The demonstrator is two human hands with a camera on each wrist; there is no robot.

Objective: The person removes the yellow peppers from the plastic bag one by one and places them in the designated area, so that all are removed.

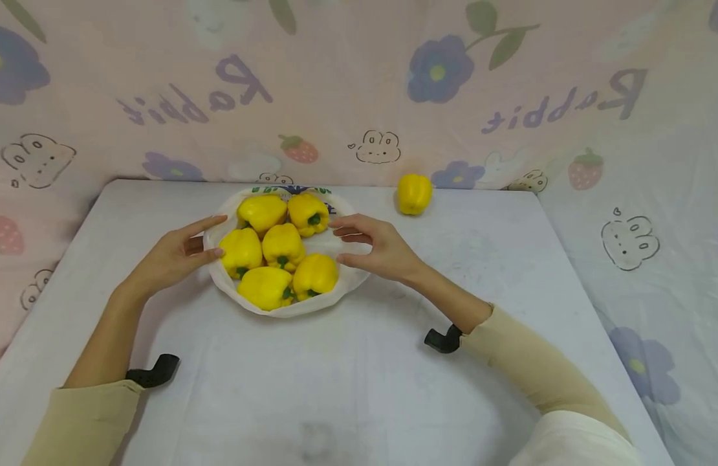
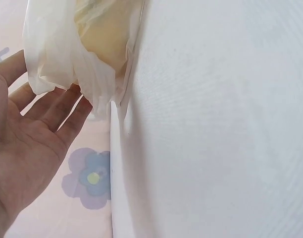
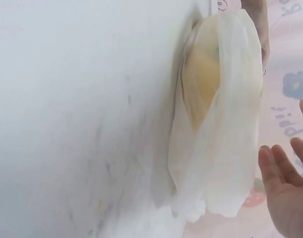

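Observation:
A white plastic bag (image 1: 286,313) lies with its mouth spread wide, and several yellow bell peppers (image 1: 283,246) sit inside it. At the bag's left rim, my left hand (image 1: 171,259) holds the edge, thumb over the rim and other fingers outside. The left wrist view shows the thin film of the bag (image 2: 57,54) against these fingers. My right hand (image 1: 382,249) hovers over the right side of the bag, fingers loosely bent, thumb apart, nothing between them. In the right wrist view, the right fingers (image 3: 285,171) are beside the bag's upper edge.
One more yellow bell pepper (image 1: 414,194) stands near the table's back edge, right of the bag. The white-covered table (image 1: 266,401) meets a patterned curtain (image 1: 347,84) at the back. Black curved pieces (image 1: 158,372) stick out at both wrists.

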